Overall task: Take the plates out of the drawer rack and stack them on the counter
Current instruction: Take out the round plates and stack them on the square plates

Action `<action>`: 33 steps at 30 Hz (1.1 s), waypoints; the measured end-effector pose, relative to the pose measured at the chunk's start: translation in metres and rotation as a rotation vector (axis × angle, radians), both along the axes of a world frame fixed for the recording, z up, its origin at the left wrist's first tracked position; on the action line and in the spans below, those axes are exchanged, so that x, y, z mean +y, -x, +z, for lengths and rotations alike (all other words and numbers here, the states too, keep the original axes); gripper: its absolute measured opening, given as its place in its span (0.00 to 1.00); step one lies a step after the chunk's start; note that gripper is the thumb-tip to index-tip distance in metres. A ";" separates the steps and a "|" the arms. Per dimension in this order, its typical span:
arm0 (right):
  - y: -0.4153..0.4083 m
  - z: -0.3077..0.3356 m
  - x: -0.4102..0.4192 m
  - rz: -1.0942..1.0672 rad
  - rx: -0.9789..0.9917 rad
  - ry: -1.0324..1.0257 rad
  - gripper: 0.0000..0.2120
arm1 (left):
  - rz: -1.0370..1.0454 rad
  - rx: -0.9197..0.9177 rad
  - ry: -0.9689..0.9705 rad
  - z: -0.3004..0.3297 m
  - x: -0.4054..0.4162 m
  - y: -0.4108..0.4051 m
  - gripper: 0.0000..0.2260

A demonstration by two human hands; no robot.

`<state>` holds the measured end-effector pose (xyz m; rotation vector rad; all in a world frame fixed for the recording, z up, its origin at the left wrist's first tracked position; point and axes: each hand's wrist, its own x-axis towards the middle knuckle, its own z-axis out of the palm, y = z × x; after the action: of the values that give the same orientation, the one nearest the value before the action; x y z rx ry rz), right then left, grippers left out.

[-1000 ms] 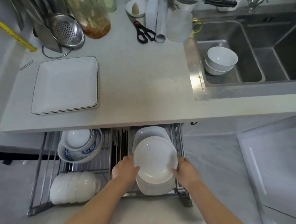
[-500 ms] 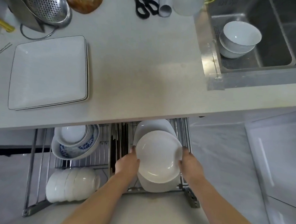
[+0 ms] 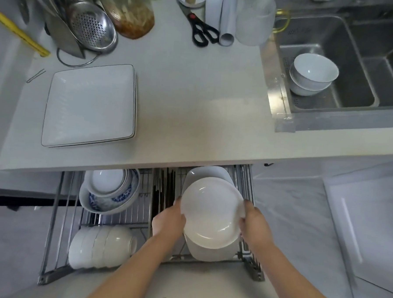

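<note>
A round white plate (image 3: 211,212) is held over the right side of the open drawer rack (image 3: 50,227). My left hand (image 3: 168,220) grips its left rim and my right hand (image 3: 254,222) grips its right rim. More white plates (image 3: 208,253) stand under and behind it in the rack, one showing at the back (image 3: 207,172). On the counter (image 3: 193,103), a stack of square white plates (image 3: 89,104) with a thin dark rim lies at the left.
The rack's left side holds nested blue-patterned bowls (image 3: 109,191) and a row of white bowls (image 3: 101,246) on their sides. Scissors (image 3: 203,30), a colander (image 3: 91,27), a jar and rolls crowd the counter's back. Two bowls (image 3: 312,74) sit in the sink at right.
Both hands keep hold of the round plate, which has risen slightly out of the rack. The view has tilted back up, showing more of the counter's far side.
</note>
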<state>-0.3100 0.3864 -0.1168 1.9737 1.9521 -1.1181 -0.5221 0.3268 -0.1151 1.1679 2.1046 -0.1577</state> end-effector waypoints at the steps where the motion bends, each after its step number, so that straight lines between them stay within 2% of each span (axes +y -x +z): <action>1: 0.001 0.006 -0.001 0.011 0.004 -0.018 0.16 | 0.010 -0.006 -0.021 0.007 -0.002 0.001 0.20; 8: 0.007 0.060 -0.011 0.107 0.000 -0.087 0.20 | 0.084 -0.041 -0.145 0.063 -0.034 0.013 0.19; 14: 0.017 0.117 -0.021 0.122 0.168 -0.154 0.15 | 0.149 -0.059 -0.270 0.119 -0.056 0.029 0.20; 18: 0.033 0.152 -0.018 0.136 0.255 -0.196 0.18 | 0.234 -0.096 -0.381 0.153 -0.064 0.049 0.21; 24: 0.081 0.205 0.006 0.160 0.438 -0.235 0.21 | 0.368 -0.006 -0.565 0.199 -0.050 0.092 0.21; 33: 0.176 0.258 0.060 0.239 0.445 -0.315 0.20 | 0.458 -0.002 -0.684 0.241 -0.008 0.173 0.23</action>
<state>-0.4861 0.4460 0.1411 1.6536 2.6529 -1.3408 -0.6954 0.3188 0.1256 0.9877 2.4371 0.8290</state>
